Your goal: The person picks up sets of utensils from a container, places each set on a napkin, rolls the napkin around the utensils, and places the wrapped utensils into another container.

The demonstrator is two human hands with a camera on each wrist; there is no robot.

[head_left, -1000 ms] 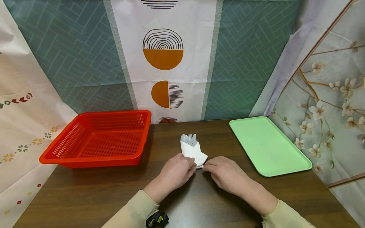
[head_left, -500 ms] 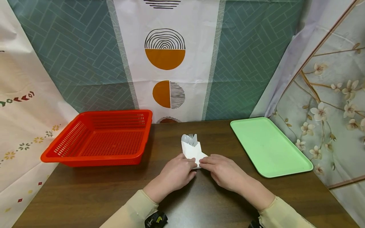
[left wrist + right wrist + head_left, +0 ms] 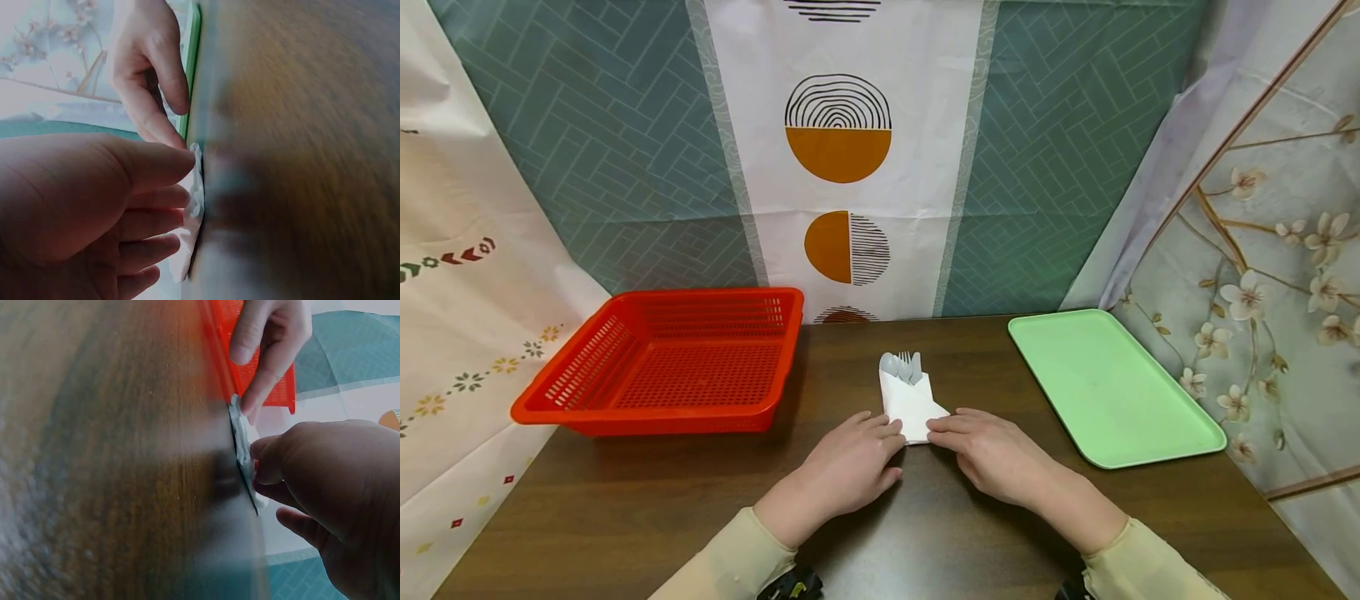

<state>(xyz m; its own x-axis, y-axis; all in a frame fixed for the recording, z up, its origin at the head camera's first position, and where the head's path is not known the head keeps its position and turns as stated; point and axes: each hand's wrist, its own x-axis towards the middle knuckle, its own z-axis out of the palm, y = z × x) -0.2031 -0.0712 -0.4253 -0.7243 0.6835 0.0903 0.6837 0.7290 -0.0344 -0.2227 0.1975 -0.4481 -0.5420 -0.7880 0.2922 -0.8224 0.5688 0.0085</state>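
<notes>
A white folded napkin (image 3: 912, 412) lies on the table in the middle of the head view. Out of its top stick a grey plastic spoon (image 3: 889, 365), fork (image 3: 905, 363) and knife (image 3: 916, 367). My left hand (image 3: 850, 462) has its fingertips at the napkin's lower left edge, fingers fairly straight and spread. From the other side my right hand (image 3: 1000, 458) rests extended fingertips on the lower right corner. Seen edge-on, the napkin (image 3: 196, 181) lies flat just beyond my left fingers in the left wrist view; its lower edge (image 3: 241, 440) is beside my right fingertips in the right wrist view.
A red perforated plastic basket (image 3: 767, 408) stands at the left on the brown wooden table (image 3: 917, 542). To the right lies a light green tray (image 3: 1120, 392). Patterned cloth hangings (image 3: 850, 183) rise behind the table and at both sides.
My right fingers have moved from the napkin's right edge onto its lower corner. My left hand has drawn slightly back to the left, its fingers now straighter. The napkin stays in place.
</notes>
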